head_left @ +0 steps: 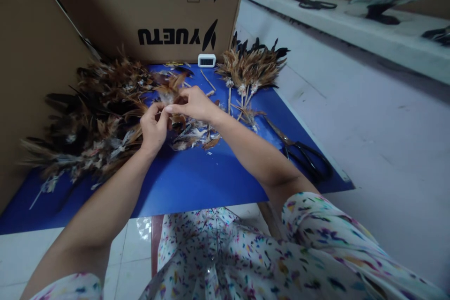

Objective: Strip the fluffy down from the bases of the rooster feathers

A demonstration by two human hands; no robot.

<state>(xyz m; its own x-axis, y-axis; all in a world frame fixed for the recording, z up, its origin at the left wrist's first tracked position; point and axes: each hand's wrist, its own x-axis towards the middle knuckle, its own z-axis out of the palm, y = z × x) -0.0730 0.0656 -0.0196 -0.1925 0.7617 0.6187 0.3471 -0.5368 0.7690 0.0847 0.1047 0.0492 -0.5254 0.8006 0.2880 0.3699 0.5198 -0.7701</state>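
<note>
Fingers pinched together, my left hand [154, 124] and my right hand [197, 103] meet over the blue tabletop [207, 176]. Between them is a small tuft of brown feathers [172, 85], its fluffy pale base at my fingertips. To the left spreads a large heap of brown and black feathers [101, 122]. Loose feathers and bits of down [197, 136] lie just below my hands. Several feather bundles on sticks [246, 68] rest at the back right, their tips pointing away from me.
Black-handled scissors [298, 145] lie near the right table edge. A small white digital timer [206, 60] stands against a large cardboard box [172, 9] at the back. A thin stick [208, 79] lies beyond my right hand. Along the right runs a wall with a ledge [337, 18].
</note>
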